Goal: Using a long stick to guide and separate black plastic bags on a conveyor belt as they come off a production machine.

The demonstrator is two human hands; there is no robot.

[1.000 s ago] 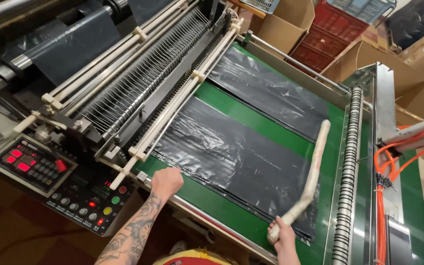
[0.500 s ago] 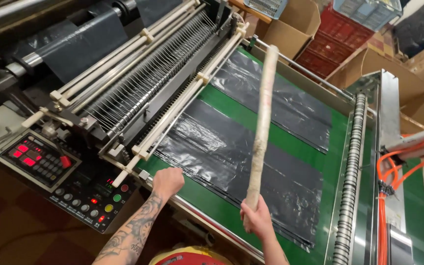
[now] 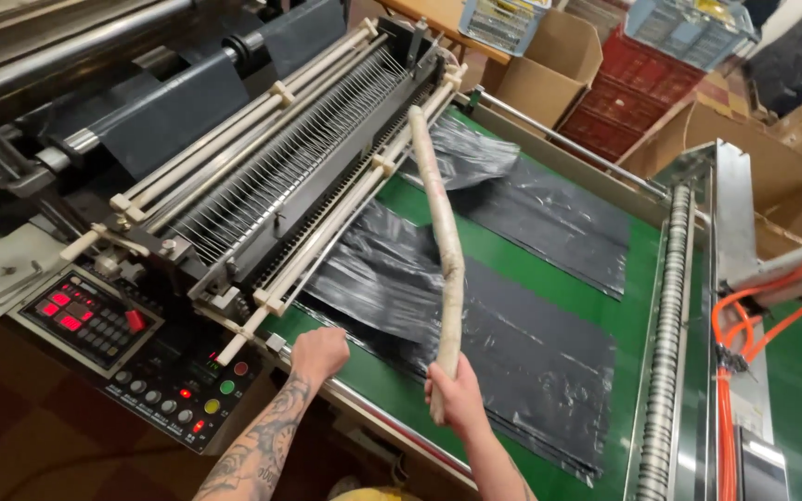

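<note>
My right hand [image 3: 458,394] grips the near end of a long pale stick [image 3: 442,232]. The stick reaches away over the green belt [image 3: 512,278] to the machine's white rails. Two stacks of black plastic bags lie on the belt: the near stack [image 3: 531,362] and the far stack [image 3: 549,218]. Their left edges are lifted and folded up by the stick. My left hand [image 3: 319,353] rests closed on the machine's front edge, beside the end of the white rails [image 3: 327,223].
A control panel [image 3: 132,357] with red lit displays and coloured buttons sits at the lower left. A ribbed roller [image 3: 666,343] runs down the belt's right side, with orange hoses [image 3: 744,325] beyond. Cardboard boxes [image 3: 549,56] and red crates [image 3: 638,93] stand behind.
The stick swung from the right side of the belt leftward across the bags to the rails. The bags' left edges have lifted and crumpled. My left hand stayed put.
</note>
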